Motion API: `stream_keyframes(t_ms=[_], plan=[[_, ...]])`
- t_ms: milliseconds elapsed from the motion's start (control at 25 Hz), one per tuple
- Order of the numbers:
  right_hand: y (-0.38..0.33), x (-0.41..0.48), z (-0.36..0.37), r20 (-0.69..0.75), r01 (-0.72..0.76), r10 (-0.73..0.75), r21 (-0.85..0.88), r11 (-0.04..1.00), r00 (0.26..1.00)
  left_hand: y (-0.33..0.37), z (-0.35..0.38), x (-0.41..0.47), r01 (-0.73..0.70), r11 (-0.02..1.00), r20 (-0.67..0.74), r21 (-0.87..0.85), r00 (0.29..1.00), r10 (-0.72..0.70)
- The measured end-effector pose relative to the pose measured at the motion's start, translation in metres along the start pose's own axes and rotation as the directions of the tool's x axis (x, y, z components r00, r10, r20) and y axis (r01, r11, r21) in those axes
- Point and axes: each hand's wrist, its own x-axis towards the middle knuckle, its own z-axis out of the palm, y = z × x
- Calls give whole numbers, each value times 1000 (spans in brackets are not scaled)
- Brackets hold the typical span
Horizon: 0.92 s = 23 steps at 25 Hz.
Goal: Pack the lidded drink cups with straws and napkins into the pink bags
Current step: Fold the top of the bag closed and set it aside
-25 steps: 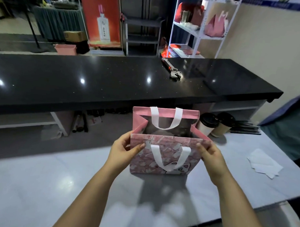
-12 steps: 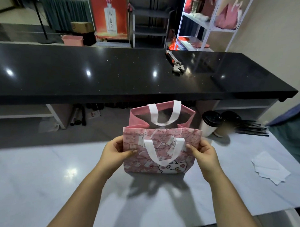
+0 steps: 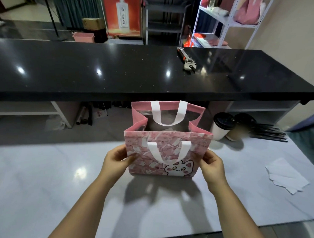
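My left hand [image 3: 115, 162] and right hand [image 3: 212, 167] pinch the open pink bag [image 3: 196, 147] by its side edges, fingers [image 3: 118, 151] curled. It stands upright on the white bench [image 3: 43, 177]; two lidded cups [image 3: 220, 129] stand just beyond its right side.

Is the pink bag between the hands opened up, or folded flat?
Opened up. The pink bag stands upright, its mouth spread into a rectangle showing the lining; the left hand and right hand hold its sides.
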Motion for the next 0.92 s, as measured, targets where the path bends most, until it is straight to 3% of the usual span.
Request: stream_keyframes(t_ms=[240, 400, 600, 720, 800, 920], plan=[[-45, 18, -1, 72, 119, -134, 178, 977, 988, 48, -1, 9, -124, 987, -3, -99, 992, 125], [-44, 25, 15, 42, 94, -104, 192, 977, 994, 59, 15, 17, -89, 993, 1, -72, 996, 89], [-48, 43, 19, 32, 111, -115, 123, 986, 993, 56, 11, 35, -184, 977, -92, 109, 977, 194], [-57, 58, 21, 15, 186, -187, 32, 982, 982, 65, 9, 51, -167, 984, 26, 61, 986, 166], [-62, 72, 20, 65, 133, -136, 54, 990, 988, 68, 9, 62, -128, 991, 67, 35, 990, 125], [-64, 93, 15, 249, -47, -10, 222, 974, 968, 66, 11, 69, -122, 992, 48, 18, 991, 121]])
